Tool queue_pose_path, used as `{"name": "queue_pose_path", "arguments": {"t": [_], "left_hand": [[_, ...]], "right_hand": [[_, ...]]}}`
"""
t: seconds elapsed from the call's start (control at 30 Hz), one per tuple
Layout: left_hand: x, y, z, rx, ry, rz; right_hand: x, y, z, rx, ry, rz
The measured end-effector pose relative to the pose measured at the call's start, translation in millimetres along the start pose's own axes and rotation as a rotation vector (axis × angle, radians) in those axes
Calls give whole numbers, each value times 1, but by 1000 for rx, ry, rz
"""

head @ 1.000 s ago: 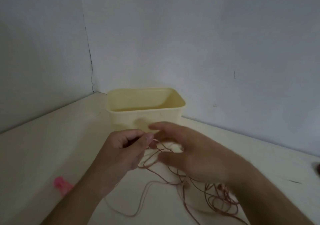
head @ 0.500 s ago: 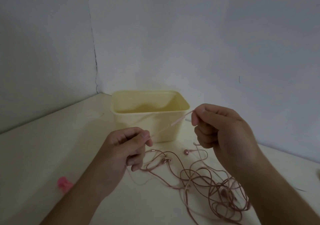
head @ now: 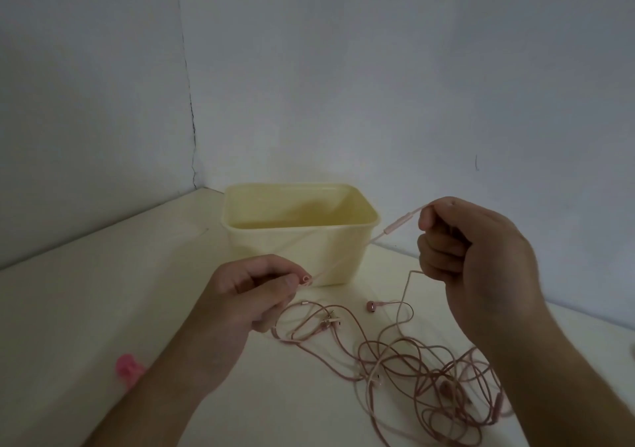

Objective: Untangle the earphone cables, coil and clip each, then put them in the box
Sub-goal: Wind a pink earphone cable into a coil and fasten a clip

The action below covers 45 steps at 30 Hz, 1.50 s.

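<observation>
pinching a thin pink earphone cable (head: 347, 257) taut, the left hand (head: 247, 295) and right hand (head: 477, 257) hold it in front of the pale yellow plastic box (head: 295, 240), whose visible interior looks bare; a tangled pink cable heap (head: 429, 378) lies near right on the cream table (head: 86, 309).

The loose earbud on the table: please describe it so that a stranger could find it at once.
Start at the cream box near the wall corner. On the table just before its right front corner lies one small pink earbud, between the two hands. Unlike the others, it lies apart from the tangle of cables.
</observation>
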State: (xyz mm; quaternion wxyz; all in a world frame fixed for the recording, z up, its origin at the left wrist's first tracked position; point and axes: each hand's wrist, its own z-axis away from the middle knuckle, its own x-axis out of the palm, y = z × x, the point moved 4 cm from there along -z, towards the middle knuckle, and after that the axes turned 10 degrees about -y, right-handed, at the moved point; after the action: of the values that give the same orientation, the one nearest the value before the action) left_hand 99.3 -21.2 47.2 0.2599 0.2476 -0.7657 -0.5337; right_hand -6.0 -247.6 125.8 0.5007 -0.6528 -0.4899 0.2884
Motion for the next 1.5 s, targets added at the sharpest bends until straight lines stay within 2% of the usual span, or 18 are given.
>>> {"name": "queue_pose_path", "arguments": {"t": [0.5,0.63,0.73,0.83,0.87,0.93,1.0,1.03,1.1,1.17,1.23,1.33,1.5], "left_hand": [[-4,0,1,-14,10,-3],[-8,-3,-1,-42,96,-15],[-13,-7,-3,-49,209,-203],[-13,-8,1,32,284,-472],[-8,-6,2,72,249,-544],[4,-3,2,147,71,-565],[18,-4,3,92,-147,-409],[22,-8,3,40,-209,-335],[21,-14,3,-36,-148,-337],[9,-19,0,-66,16,-360],[-3,-14,-1,-47,162,-229],[-12,-3,-1,-1,205,-38],[-11,7,2,122,322,34]], "right_hand": [[-4,-1,0,-14,30,9],[-6,-3,1,-47,60,-9],[-4,-4,1,-66,36,20],[8,0,5,-62,-82,141],[16,0,7,-58,-155,221],[36,4,14,-45,-326,410],[55,10,20,-54,-473,561],[60,12,22,-80,-492,624],[58,7,20,-175,-400,643],[38,-7,15,-259,-201,476],[12,-21,11,-291,-13,295],[-16,-28,8,-275,168,163],[-37,-32,8,-323,359,31]]}}
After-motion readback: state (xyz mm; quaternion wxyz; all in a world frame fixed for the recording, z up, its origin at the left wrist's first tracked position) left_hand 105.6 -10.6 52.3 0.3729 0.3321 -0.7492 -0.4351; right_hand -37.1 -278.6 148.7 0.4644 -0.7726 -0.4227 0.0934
